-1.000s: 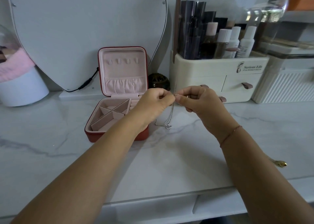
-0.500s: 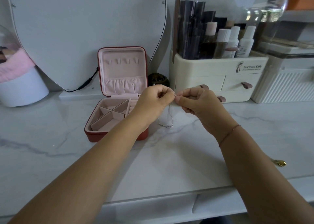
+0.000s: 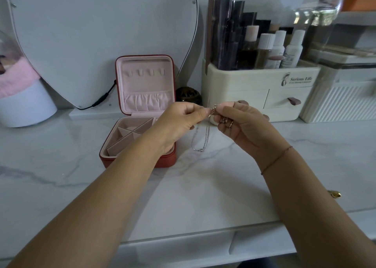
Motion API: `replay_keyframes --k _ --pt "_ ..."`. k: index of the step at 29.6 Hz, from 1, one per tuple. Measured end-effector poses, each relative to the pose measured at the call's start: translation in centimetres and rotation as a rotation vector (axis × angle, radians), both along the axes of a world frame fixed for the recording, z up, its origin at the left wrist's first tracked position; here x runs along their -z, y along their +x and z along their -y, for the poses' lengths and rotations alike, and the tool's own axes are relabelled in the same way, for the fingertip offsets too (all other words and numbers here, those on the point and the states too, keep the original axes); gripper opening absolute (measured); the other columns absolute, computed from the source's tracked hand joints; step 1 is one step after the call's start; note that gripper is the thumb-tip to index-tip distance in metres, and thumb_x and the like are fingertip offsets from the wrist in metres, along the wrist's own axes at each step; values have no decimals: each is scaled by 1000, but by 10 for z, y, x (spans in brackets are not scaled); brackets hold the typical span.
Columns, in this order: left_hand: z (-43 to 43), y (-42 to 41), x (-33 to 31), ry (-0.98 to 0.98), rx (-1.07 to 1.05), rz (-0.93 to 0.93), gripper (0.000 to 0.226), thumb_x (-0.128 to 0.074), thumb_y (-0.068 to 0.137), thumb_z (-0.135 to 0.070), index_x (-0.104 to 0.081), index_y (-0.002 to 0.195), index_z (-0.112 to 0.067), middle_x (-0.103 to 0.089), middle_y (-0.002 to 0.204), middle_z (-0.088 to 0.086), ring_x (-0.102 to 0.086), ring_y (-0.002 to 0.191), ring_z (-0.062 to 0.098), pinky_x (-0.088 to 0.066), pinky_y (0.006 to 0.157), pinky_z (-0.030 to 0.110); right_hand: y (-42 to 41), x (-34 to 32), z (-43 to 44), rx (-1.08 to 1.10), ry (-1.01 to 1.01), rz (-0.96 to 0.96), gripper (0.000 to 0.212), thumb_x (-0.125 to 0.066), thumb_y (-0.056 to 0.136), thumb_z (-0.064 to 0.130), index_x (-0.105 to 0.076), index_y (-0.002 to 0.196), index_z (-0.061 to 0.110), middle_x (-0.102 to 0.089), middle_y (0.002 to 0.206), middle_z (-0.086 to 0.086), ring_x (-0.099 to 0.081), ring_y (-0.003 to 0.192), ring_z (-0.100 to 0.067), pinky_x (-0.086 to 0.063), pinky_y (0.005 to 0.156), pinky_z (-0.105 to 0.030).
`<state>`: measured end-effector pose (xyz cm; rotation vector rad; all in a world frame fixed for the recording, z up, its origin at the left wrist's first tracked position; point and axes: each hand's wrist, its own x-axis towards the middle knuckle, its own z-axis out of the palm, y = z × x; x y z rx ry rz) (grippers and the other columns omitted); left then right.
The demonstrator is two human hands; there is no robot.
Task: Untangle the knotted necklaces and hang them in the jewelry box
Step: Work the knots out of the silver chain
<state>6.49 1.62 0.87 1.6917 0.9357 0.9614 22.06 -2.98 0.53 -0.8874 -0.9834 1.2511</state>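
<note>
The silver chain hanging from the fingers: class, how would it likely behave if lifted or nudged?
The silver chain droops in a slack loop between the left hand and right hand, so it is probably floppy, not stiff. Its strands look very thin, so likely light and easily snagged or re-knotted. Hanging free above the marble counter, it would probably swing when nudged.

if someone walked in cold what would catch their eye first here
Probably the two hands meeting in the middle: the left hand and right hand pinch the top of a thin silver necklace, whose loop dangles above the marble counter. Just left of them sits the open red jewelry box, its pink lid upright with a row of empty hooks. Behind on the right stands a cream makeup organizer full of bottles.
</note>
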Motion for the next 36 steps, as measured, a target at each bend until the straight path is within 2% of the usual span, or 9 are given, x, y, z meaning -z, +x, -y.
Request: replay_keyframes --k 5,8,11,16,19,25,29,33,36 --pt "2 2 2 -31 12 15 10 -60 91 -21 -69 91 -16 -63 78 -7 -56 75 4 -45 68 16 -1 -2 0 -55 -32 -61 28 -52 93 7 -61 68 11 -59 66 -1 -46 53 -6 -37 51 -14" --pt "2 4 2 -174 43 148 12 -58 92 -18 -67 86 -12 -65 77 -3 -59 76 7 -45 72 22 -2 -2 1 -87 -72 -33 39 -49 94 8 -54 56 17 -48 58 1 -35 47 -7 -28 48 -17" --pt "2 6 -1 -367 118 282 18 -54 92 -18 -62 76 -16 -64 73 -3 -60 76 11 -44 73 25 -2 0 0 -50 -71 66 33 -51 93 8 -50 62 17 -45 55 2 -33 46 -8 -27 48 -18" --pt "0 5 -1 -500 227 412 47 -48 94 -27 -54 48 -24 -62 70 -4 -60 69 10 -46 81 29 -2 1 -1 63 -62 52 25 -58 91 7 -58 67 17 -46 55 3 -40 53 -6 -34 56 -17" --pt "-3 -1 -6 -531 192 542 45 -54 91 -33 -55 47 -23 -60 64 -4 -59 64 10 -50 79 30 0 2 -1 176 -40 146 19 -62 88 8 -57 71 15 -44 54 4 -40 54 -6 -33 60 -19" --pt "-10 -15 -13 -537 48 747 38 -59 90 -32 -56 54 -20 -55 57 -3 -56 58 11 -52 78 31 7 5 -3 269 -79 124 14 -65 86 13 -58 75 16 -46 52 4 -41 52 -6 -36 57 -17" --pt "-9 -11 -12 -532 15 658 34 -62 88 -35 -54 58 -20 -47 47 -4 -51 48 9 -54 65 27 7 6 -4 307 -71 164 17 -65 87 15 -56 73 16 -47 51 7 -40 50 -5 -35 57 -18" --pt "-9 -11 -10 -403 -37 350 28 -62 87 -39 -57 69 -19 -40 47 -7 -35 43 6 -39 54 22 10 7 -5 365 -12 120 11 -65 88 15 -62 78 15 -55 55 6 -43 53 -5 -36 57 -17" --pt "-9 -11 -5 -283 -98 172 24 -65 87 -35 -64 71 -17 -41 51 -7 -34 43 5 -36 51 20 12 6 -5 378 47 54 5 -67 87 14 -67 83 13 -54 65 3 -43 57 -6 -37 54 -17"
